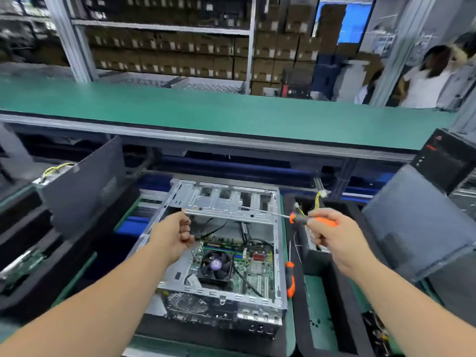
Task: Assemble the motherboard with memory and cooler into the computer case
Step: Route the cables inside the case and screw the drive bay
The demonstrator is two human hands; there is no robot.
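Right hand (324, 228) hides most of the screwdriver (296, 218) handle.

a silver-grey computer case (226, 202) holds a green motherboard (253, 266) with a black cooler (215, 266) — its hub purple. two screwdrivers show orange-and-black handles: one held (318, 220), one lying beside the case (290, 279). yellow wires (317, 200) trail above a green bench mat (206, 112) — brown cartons (167, 57) behind.
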